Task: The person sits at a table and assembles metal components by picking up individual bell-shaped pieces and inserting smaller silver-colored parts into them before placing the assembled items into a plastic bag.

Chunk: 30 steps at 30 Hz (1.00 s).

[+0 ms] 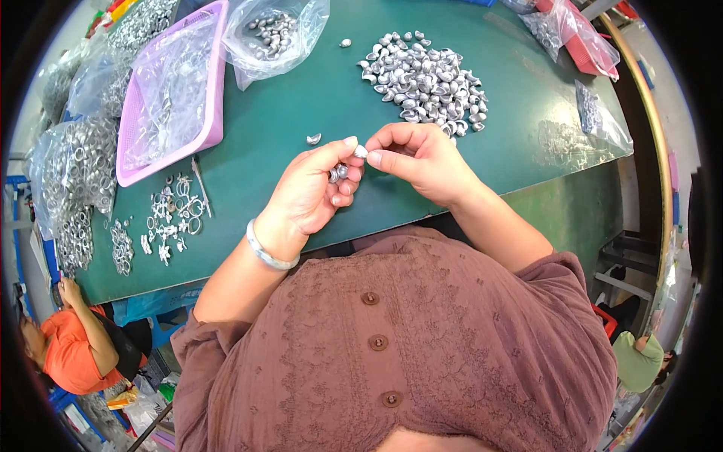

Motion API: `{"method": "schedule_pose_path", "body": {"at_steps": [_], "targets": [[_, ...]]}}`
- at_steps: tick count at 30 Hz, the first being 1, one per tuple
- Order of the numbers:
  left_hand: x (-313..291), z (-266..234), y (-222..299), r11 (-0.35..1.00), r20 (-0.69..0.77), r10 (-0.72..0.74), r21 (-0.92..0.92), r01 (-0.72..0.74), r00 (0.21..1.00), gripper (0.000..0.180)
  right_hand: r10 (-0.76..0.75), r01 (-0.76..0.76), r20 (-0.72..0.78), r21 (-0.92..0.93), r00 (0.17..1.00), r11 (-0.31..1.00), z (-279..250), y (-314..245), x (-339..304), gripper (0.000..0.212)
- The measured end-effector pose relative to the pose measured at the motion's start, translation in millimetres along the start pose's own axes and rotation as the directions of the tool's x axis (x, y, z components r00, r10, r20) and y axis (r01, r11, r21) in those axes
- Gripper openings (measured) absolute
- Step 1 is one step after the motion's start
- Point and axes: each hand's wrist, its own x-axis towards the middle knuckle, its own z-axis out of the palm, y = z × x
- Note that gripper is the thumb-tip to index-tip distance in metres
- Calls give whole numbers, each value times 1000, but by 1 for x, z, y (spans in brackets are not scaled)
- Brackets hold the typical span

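My left hand point(305, 188) is closed, with a few small rounded silver metal pieces point(338, 173) cupped in its fingers. Between its thumb and the fingertips of my right hand point(428, 162) sits one silver metal piece point(361, 151), pinched from both sides. Past my right hand lies a heap of the same shell-like silver pieces point(425, 79) on the green table point(286, 113). One loose silver piece point(314, 139) rests just beyond my left hand, its hollow side showing. A second loose piece point(346, 43) lies farther off, left of the heap.
A pink basket point(215, 113) lined with plastic stands at the left, next to an open clear bag point(279, 64) of silver pieces. Rings and small charms point(177, 211) lie scattered nearer. A red bin point(584, 49) is at the far right. A person in orange point(79, 350) sits at left.
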Motion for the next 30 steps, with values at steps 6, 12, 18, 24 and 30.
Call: {"method": "schedule_pose_path", "body": {"at_steps": [6, 12, 18, 24, 30], "targets": [[2, 2, 0, 997, -52, -4, 83, 8, 999, 22, 67, -65, -17, 88, 998, 994, 2, 1, -2, 16], [3, 3, -1, 996, -70, -3, 84, 9, 998, 22, 132, -116, -88, 161, 987, 980, 5, 3, -1, 17], [5, 3, -4, 983, -90, 17, 181, 0, 996, 25, 147, -139, -92, 97, 985, 986, 3, 11, 1, 20], [6, 1, -4, 965, -84, 64, 259, -40, 994, 24, 201, -183, -36, 280, 979, 942, 3, 10, -1, 14], [5, 9, -8, 938, -115, 218, 298, -176, 969, 19, 246, -237, 49, 499, 968, 834, 1, 12, -1, 10]]}}
